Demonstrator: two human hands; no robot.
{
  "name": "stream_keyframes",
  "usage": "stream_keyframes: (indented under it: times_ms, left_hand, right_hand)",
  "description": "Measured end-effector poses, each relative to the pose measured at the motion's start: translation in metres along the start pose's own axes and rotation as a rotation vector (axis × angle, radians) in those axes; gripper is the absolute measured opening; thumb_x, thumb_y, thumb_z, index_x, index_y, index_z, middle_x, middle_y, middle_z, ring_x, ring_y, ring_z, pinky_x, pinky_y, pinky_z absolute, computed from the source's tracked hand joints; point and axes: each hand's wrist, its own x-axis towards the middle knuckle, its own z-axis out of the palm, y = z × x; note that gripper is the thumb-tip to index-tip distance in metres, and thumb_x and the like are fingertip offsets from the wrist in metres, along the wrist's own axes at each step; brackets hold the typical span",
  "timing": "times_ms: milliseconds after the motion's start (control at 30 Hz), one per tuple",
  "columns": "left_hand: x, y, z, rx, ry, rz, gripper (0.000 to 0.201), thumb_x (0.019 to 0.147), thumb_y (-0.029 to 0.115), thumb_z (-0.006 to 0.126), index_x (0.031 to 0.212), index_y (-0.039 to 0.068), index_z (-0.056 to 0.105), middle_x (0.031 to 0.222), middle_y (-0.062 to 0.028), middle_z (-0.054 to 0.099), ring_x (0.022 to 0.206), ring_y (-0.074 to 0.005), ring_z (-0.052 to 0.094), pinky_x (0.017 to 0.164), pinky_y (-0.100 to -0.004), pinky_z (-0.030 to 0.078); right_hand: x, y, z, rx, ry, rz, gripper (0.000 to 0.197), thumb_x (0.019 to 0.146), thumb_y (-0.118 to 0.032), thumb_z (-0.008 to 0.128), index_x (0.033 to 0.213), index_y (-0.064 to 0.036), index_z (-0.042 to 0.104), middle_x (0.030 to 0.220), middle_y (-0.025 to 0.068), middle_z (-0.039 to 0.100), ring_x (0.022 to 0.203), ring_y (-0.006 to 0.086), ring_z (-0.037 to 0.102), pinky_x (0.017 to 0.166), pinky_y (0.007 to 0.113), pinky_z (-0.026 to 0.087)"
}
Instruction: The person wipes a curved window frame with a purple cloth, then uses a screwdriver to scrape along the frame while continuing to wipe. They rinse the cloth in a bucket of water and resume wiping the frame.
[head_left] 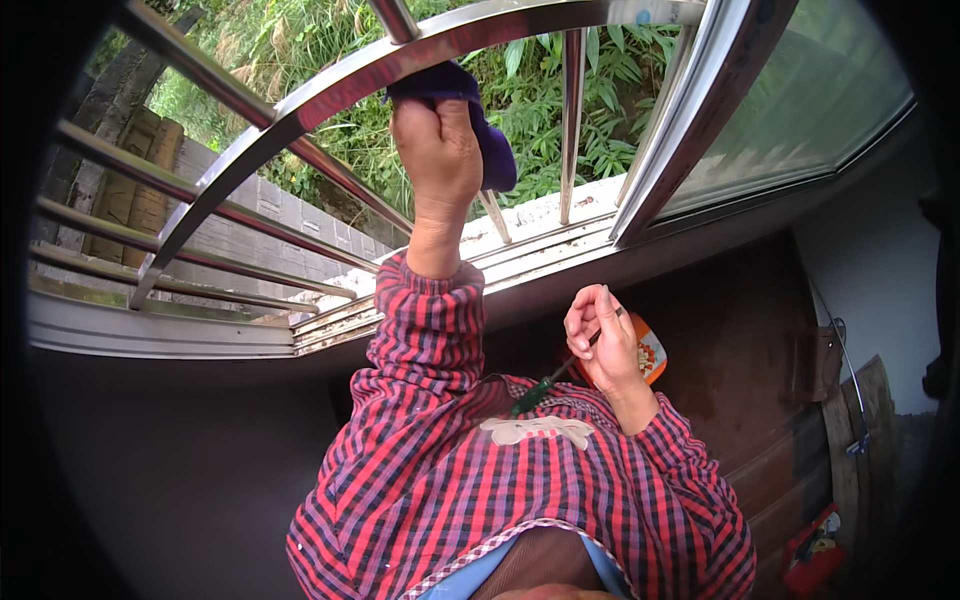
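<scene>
Purple cloth (497, 155) partly hidden (left grip (435, 150) in front).

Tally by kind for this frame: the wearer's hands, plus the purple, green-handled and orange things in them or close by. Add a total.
Hands: 2 (left hand, right hand)
Purple cloth: 1, at the left hand
Green-handled tool: 1, at the right hand
Orange object: 1, partly hidden behind the right hand
Total: 5
</scene>
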Motion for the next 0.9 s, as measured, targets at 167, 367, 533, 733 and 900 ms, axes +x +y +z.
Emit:
stream_keyframes:
  times_ms: [167,367,533,733,900]
  left_hand:
    - [-0.087,-0.069,0.015,0.066,-0.019,0.079,0.021,0.101,0.013,0.055,0.113,-0.003,0.063,0.096,-0.0155,0.065,0.087,-0.0311,0.063,0.082,-0.0417,0.049]
    - [-0.225,-0.138,0.022,0.117,-0.330,-0.462,0.019,0.100,0.008,0.055,0.115,-0.001,0.057,0.100,-0.0178,0.062,0.096,-0.0389,0.059,0.090,-0.0463,0.048]
    - [-0.247,-0.148,-0.014,0.650,-0.682,-0.291,0.011,0.093,0.008,0.055,0.092,0.000,0.062,0.095,-0.0234,0.066,0.088,-0.0446,0.066,0.075,-0.0524,0.054]
    - [-0.213,-0.043,-0.054,-0.105,-0.391,-0.189,0.034,0.092,-0.003,0.058,0.125,-0.005,0.066,0.122,-0.0223,0.071,0.115,-0.0356,0.068,0.099,-0.0396,0.051]
    - [-0.094,0.021,0.031,-0.391,-0.019,-0.135,0.028,0.101,0.001,0.051,0.125,-0.005,0.064,0.122,-0.0168,0.069,0.115,-0.0258,0.065,0.104,-0.0352,0.046]
  right_hand:
    - [0.005,0.006,-0.008,-0.020,0.025,0.012,0.040,0.113,-0.041,0.038,0.105,-0.0059,0.054,0.079,0.0076,0.061,0.057,0.0080,0.048,0.046,0.019,0.036]
    - [0.001,0.017,-0.022,0.032,0.101,0.030,0.040,0.113,-0.042,0.038,0.104,-0.0064,0.055,0.078,0.0079,0.061,0.058,0.0084,0.051,0.046,0.019,0.036]
    - [-0.012,0.022,-0.017,0.023,0.095,0.037,0.039,0.113,-0.041,0.040,0.104,-0.0066,0.055,0.078,0.0075,0.061,0.057,0.0085,0.050,0.046,0.020,0.036]
    - [-0.015,0.006,-0.015,0.020,0.070,-0.058,0.039,0.112,-0.041,0.041,0.105,-0.0058,0.055,0.079,0.0089,0.061,0.058,0.0101,0.050,0.047,0.021,0.037]
    - [-0.020,0.005,-0.010,-0.028,0.037,-0.039,0.040,0.112,-0.042,0.041,0.106,-0.0050,0.055,0.080,0.0097,0.061,0.058,0.0106,0.050,0.049,0.022,0.038]
